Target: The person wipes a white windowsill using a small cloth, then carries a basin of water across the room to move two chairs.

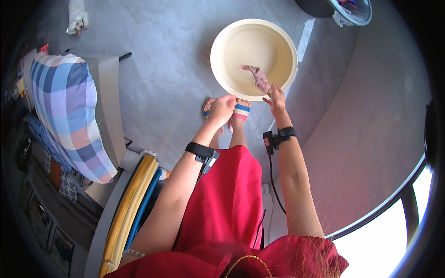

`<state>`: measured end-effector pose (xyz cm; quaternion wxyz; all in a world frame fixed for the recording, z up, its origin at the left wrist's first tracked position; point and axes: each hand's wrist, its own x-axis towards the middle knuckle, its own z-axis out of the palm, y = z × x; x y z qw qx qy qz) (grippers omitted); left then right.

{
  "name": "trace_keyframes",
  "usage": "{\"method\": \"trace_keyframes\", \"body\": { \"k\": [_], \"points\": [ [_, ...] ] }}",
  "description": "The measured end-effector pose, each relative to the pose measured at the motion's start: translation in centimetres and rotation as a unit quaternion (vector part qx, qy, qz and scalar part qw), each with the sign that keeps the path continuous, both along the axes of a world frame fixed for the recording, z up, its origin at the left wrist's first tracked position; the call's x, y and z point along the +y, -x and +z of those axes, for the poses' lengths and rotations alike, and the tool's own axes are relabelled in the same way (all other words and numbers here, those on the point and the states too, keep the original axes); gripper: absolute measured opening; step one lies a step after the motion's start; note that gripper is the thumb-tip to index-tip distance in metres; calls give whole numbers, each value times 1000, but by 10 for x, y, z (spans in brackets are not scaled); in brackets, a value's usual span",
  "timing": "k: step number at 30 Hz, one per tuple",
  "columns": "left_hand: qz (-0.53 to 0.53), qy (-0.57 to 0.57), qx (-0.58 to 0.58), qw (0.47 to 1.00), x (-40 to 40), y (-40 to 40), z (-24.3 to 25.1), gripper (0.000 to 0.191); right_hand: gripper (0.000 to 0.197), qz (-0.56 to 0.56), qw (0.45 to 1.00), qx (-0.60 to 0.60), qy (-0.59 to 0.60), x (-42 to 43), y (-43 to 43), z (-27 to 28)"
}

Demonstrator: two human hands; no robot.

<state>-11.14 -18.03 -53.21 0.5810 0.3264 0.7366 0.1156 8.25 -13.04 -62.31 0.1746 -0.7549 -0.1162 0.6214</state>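
Note:
A round cream-coloured plastic basin (219, 69) stands on the floor before my feet. A crumpled pink patterned piece of cloth (259, 78) shows over its inside, at the near right. My right hand (277, 100) is by the basin's near-right rim, fingers apart, close to the cloth's lower end; it does not grip it. My left hand (223, 110) is at the near rim, above my striped slippers (242, 109). Its fingers are curled in against the thumb, and nothing shows in them. Black straps with small devices sit on both wrists.
A white dog (76, 17) is on the grey tile floor at the far left. A plaid cushion (69, 114) rests on a grey seat to the left, near folded yellow and blue fabric (134, 198). A lined waste bin (365, 14) stands at the far right, near a wall (375, 121).

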Motion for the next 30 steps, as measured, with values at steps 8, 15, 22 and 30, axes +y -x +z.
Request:
{"method": "trace_keyframes", "body": {
  "k": [8,15,22,30],
  "points": [
    [59,36,-78,995,-5,25,-21,27,52,109,975,-79,179,-47,-63,-116],
    [132,72,-146,978,-3,28,-57,30,51,-229,953,197,31,-47,-34,-138],
    [139,77,-146,977,-8,30,-59,28,47,-272,950,149,28,-47,-28,-139],
    [116,-10,-77,990,-19,56,-8,23,35,-206,973,87,62,-18,-28,-65]
  ]
}}
